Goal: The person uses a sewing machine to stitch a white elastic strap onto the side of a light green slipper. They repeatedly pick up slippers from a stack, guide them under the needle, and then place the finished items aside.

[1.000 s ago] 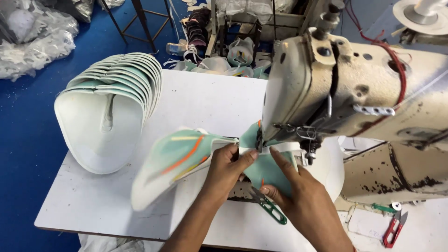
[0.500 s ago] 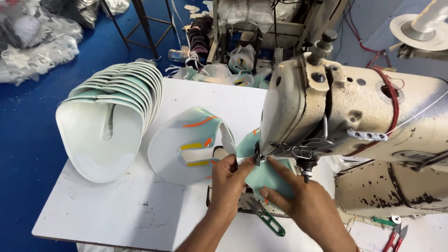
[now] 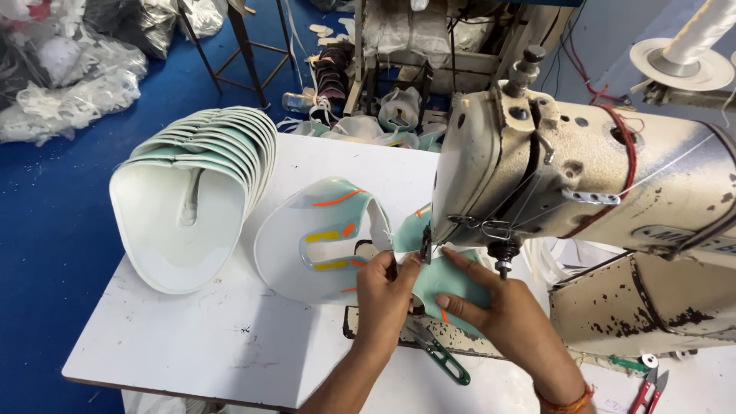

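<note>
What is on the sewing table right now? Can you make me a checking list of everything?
Surface: white table, scuffed, with small dark marks.
Job's things: mint-and-white shoe piece with orange and yellow trim, under the sewing machine head; stack of similar pieces at the table's far left.
Clutter: green-handled snips by the machine bed; red-handled snips at lower right.
Grippers: left hand and right hand both press the shoe piece flat near the needle.
Cables: red cord over the machine; white thread from a spool.
Surroundings: blue floor, white bags, more shoe pieces behind.
</note>
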